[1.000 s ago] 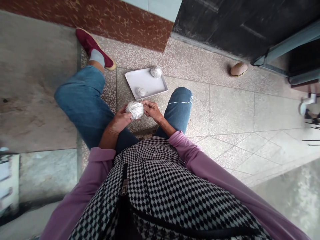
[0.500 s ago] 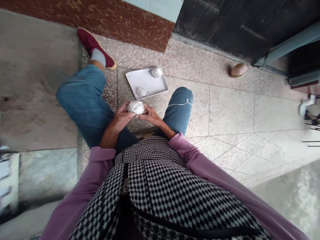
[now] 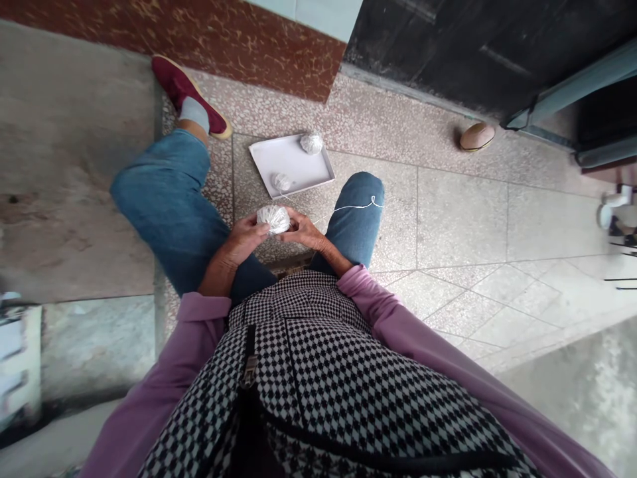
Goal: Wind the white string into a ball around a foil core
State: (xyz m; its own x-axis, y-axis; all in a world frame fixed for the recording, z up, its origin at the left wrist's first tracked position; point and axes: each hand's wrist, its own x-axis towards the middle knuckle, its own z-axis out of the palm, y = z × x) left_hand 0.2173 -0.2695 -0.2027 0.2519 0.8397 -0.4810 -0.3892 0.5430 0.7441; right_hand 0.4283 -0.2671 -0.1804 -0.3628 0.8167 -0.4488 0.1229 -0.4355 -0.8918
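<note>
While left hand (image 3: 245, 238) and right hand (image 3: 304, 230) clasp yarn ball (image 3: 273, 218) | turned since earlier

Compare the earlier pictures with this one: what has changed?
The held ball has turned; the right hand has moved its thumb left, to the ball's near edge. The thread loop on the right knee has shifted left. The left hand kept hold; the tray and its two balls stayed put.
</note>
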